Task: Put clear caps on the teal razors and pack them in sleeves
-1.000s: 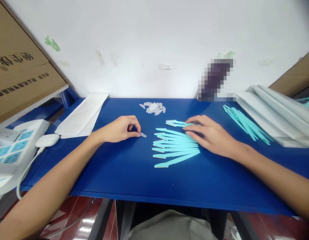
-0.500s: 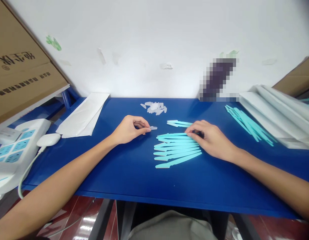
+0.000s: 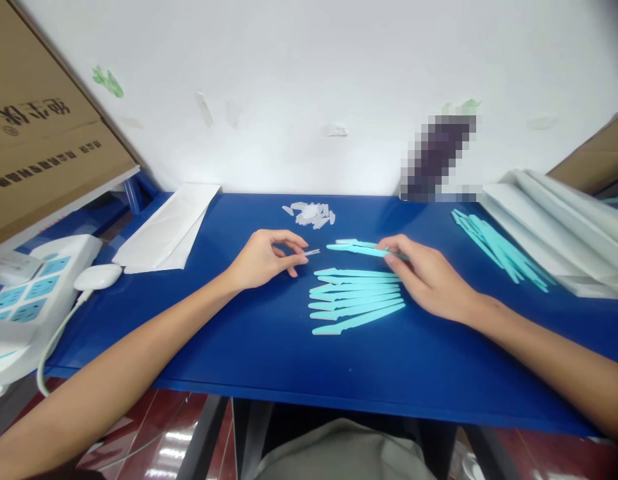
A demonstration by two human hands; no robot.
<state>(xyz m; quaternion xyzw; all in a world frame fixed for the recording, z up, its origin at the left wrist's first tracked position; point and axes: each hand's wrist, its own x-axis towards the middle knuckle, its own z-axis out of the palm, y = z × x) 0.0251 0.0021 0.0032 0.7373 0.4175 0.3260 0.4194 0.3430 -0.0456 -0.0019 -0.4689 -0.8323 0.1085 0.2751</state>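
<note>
My left hand (image 3: pixel 271 259) pinches a small clear plastic cap (image 3: pixel 313 252) between thumb and fingertips. Across a short gap, my right hand (image 3: pixel 429 273) grips a turquoise razor (image 3: pixel 356 249) by its right end, with its head pointing left. Another turquoise razor (image 3: pixel 345 241) shows just behind the held one. Nearer the front, several turquoise razors (image 3: pixel 356 310) lie fanned in a row, heads to the left. At the back of the blue table (image 3: pixel 239 360) is a small heap of clear caps (image 3: pixel 313 215).
More turquoise razors (image 3: pixel 499 250) lie at the right, beside stacked white plastic sleeves (image 3: pixel 553 233). At the left are a white sleeve (image 3: pixel 166 230), a power strip (image 3: pixel 33 300) with a white plug (image 3: pixel 97 277), and a cardboard box (image 3: pixel 53 133).
My right hand has lifted a razor from the row and moved it back and slightly right. The cap in my left hand has turned and shifted slightly right.
</note>
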